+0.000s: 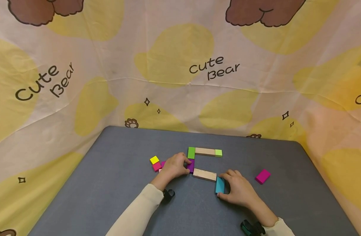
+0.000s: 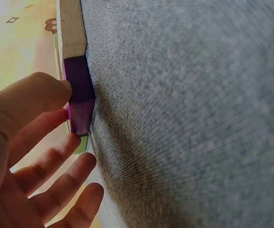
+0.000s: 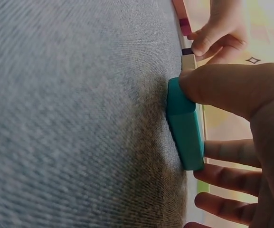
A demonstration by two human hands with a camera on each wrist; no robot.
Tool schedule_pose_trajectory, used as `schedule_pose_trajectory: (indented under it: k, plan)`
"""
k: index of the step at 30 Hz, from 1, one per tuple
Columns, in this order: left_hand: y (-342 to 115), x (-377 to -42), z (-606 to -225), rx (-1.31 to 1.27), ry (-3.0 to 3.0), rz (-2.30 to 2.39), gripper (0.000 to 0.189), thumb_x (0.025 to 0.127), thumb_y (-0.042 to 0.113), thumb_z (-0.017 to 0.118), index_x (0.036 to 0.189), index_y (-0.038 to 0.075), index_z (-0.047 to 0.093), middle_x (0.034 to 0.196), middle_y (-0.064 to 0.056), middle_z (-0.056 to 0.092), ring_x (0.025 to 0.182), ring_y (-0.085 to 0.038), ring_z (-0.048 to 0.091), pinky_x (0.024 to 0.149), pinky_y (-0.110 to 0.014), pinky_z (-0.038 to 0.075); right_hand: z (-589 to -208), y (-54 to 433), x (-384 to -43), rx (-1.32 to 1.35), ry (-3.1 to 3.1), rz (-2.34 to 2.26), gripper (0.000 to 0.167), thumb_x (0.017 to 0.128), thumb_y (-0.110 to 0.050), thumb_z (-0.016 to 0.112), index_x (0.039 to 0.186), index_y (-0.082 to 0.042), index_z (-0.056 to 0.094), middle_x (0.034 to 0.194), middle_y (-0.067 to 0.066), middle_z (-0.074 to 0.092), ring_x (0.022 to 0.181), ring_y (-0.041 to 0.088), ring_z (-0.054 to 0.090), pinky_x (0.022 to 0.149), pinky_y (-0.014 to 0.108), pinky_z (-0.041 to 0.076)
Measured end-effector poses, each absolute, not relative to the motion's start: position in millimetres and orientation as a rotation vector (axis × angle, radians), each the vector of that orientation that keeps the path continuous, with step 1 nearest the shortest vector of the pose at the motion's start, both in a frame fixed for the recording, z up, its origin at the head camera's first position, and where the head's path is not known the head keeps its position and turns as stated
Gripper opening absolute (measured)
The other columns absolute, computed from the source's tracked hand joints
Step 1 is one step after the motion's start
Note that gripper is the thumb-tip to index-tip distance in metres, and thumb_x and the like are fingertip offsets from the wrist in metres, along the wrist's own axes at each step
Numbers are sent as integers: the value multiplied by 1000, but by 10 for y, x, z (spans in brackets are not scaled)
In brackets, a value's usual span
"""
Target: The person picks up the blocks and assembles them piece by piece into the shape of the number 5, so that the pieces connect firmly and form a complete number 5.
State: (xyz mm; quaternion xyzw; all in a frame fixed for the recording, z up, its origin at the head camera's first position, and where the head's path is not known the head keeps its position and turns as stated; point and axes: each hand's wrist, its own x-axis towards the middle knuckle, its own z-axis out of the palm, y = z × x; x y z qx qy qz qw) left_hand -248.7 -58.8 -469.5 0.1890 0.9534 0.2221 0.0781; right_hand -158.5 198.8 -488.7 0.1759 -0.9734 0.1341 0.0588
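Observation:
My left hand (image 1: 175,165) pinches a purple block (image 1: 190,166) between thumb and forefinger; the other fingers are spread apart in the left wrist view. A green block (image 1: 191,152) lies against its far end. From the purple block's near end, a plain wooden block (image 1: 204,174) runs right. At that plank's right end, my right hand (image 1: 239,187) grips a blue block (image 1: 220,185), its thumb on the near end in the right wrist view (image 3: 186,128). Another plain wooden block (image 1: 205,151) extends right from the green block to a light green cube (image 1: 218,153).
A magenta block (image 1: 263,176) lies alone on the grey table (image 1: 286,209) to the right. Left of my left hand are a yellow block (image 1: 154,160) and a red block (image 1: 157,167), with other pieces partly hidden by the hand. A patterned cloth (image 1: 168,108) hangs behind the table.

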Motion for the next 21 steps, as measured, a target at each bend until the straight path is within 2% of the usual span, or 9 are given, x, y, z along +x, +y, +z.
schedule_pose_trajectory:
  k: [11,21]
  plan:
    - [-596,-2496,-4695,558,2845,680,33,75,24,81,107,18,76,103,-1,63,92,-19,59,78,-36,49,-4835,2067,-1580,488,-2896,492,55,70,-48,79,115,-17,67,106,-1,64,99,21,58,80,44,51]
    - [-601,-2490,-4693,566,2849,682,32,75,24,81,106,18,76,103,-1,63,93,-19,60,78,-36,49,-4771,2346,-1575,377,-2858,518,54,76,-42,77,121,-14,65,116,8,63,108,32,57,85,52,50]
